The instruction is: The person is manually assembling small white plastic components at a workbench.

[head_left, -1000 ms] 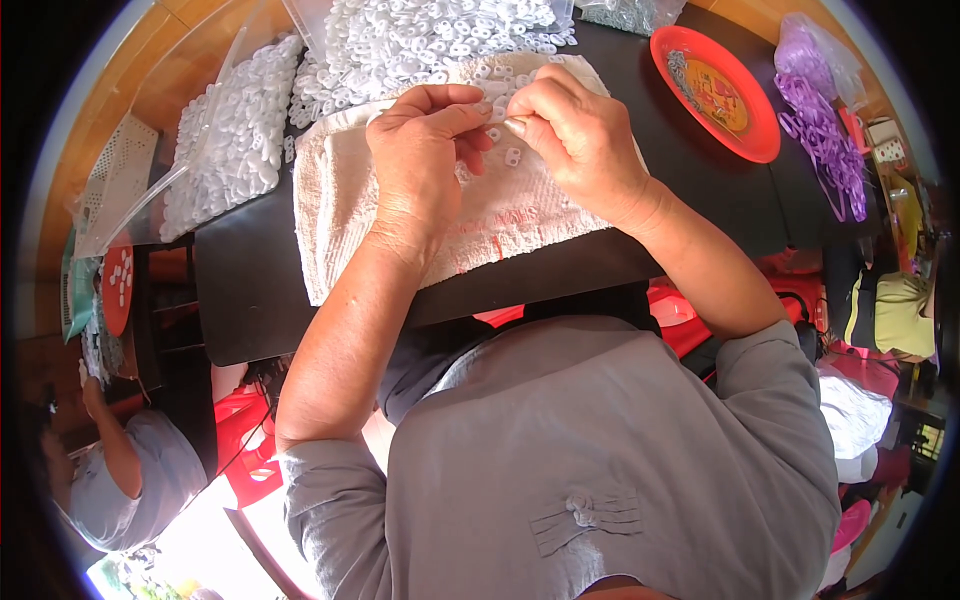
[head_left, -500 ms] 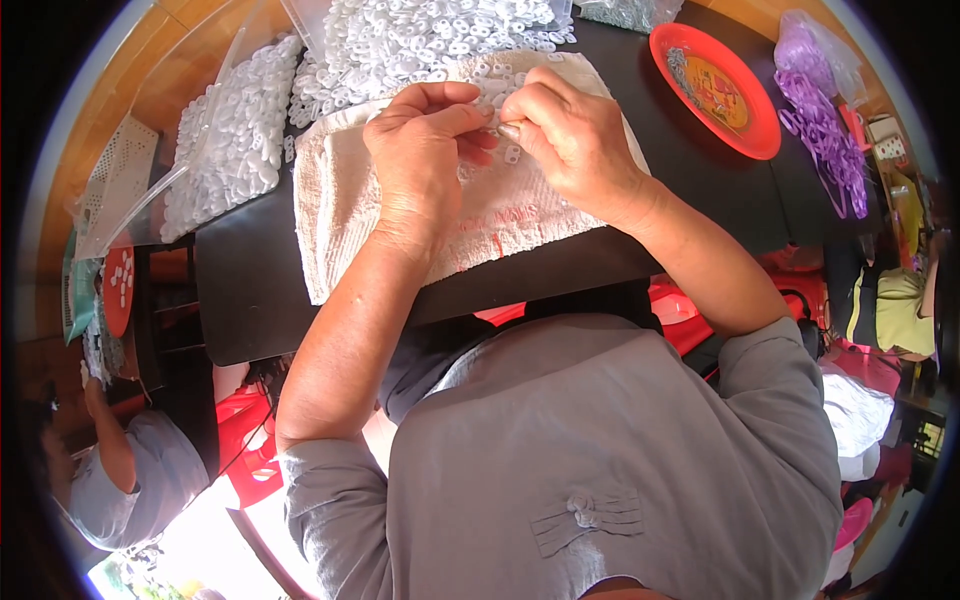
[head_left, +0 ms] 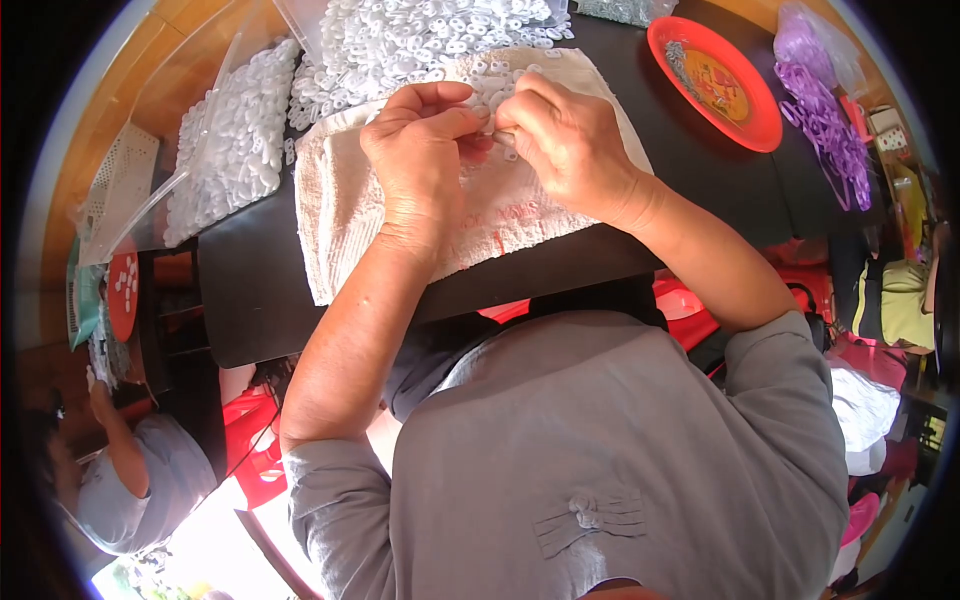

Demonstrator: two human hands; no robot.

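Note:
Over a cream towel my left hand is closed in a pinch, with what looks like a small white plastic piece at its thumb and fingertip. My right hand is pinched just beside it, the fingertips of both hands almost meeting. Whatever the right fingers hold is too small and hidden to name. Loose white plastic pieces with holes lie on the towel behind the fingertips. A large heap of the same white pieces spreads beyond the towel.
More white pieces fill a clear container at left. At right are a red oval plate with small grey metal bits and a purple ribbon tangle. The black table carries all this. Another person sits at far left.
My right hand has shifted slightly left, its fingers curling closer over the pinch point. My left hand stays nearly in place.

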